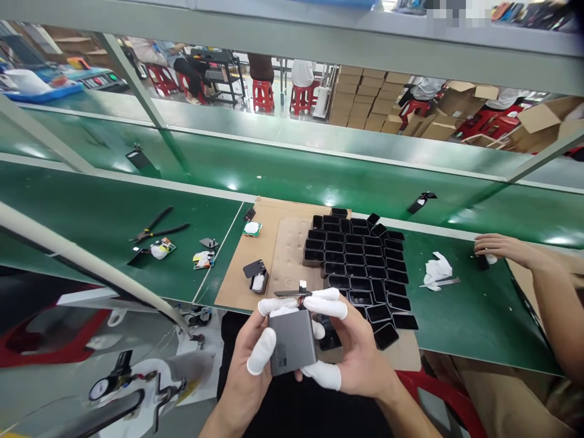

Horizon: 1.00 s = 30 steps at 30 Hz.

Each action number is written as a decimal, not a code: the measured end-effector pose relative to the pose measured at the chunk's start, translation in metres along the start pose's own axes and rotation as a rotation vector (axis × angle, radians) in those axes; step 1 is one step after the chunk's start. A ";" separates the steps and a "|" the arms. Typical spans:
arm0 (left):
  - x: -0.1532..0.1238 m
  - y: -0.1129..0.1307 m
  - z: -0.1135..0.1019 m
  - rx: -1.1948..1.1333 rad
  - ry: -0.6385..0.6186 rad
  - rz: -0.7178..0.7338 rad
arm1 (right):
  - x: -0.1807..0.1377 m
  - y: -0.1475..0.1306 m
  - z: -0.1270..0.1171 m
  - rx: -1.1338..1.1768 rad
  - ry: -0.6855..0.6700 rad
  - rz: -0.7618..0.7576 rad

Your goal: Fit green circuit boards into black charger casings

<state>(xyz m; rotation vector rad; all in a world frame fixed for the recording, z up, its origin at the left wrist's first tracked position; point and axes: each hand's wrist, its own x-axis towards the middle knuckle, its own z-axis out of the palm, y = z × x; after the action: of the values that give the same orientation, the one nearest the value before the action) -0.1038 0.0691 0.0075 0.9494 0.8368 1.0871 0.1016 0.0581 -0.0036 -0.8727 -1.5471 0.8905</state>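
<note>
Between my two hands is a dark grey charger housing, its printed face turned toward me. White stuff shows at its open top, and a dark end cap with metal prongs sits just above that opening. My left hand, with white finger cots, grips the housing's left side and upper edge. My right hand, also in finger cots, holds its right side and lower corner, with fingertips at the cap. Several black open housings stand in rows behind my right hand. Another housing with its cap tilted off lies on the cardboard.
Pliers and circuit boards lie on the green bench at left. White scraps are at right, near a co-worker's hand. A black unit rests on the green strip behind. An air gauge stands lower left.
</note>
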 end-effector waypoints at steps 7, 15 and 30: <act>-0.007 -0.005 0.009 -0.011 0.203 -0.033 | -0.003 0.005 -0.002 0.090 0.079 0.109; 0.002 -0.010 0.013 -0.012 0.178 0.038 | 0.013 0.008 -0.015 0.253 0.101 0.255; -0.021 -0.011 0.058 -0.268 0.419 -0.086 | 0.046 -0.012 -0.005 0.133 0.048 0.407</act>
<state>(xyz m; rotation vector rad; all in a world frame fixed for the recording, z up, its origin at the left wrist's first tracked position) -0.0529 0.0349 0.0203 0.4620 1.0286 1.3074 0.0995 0.0938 0.0280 -1.1239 -1.2727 1.2378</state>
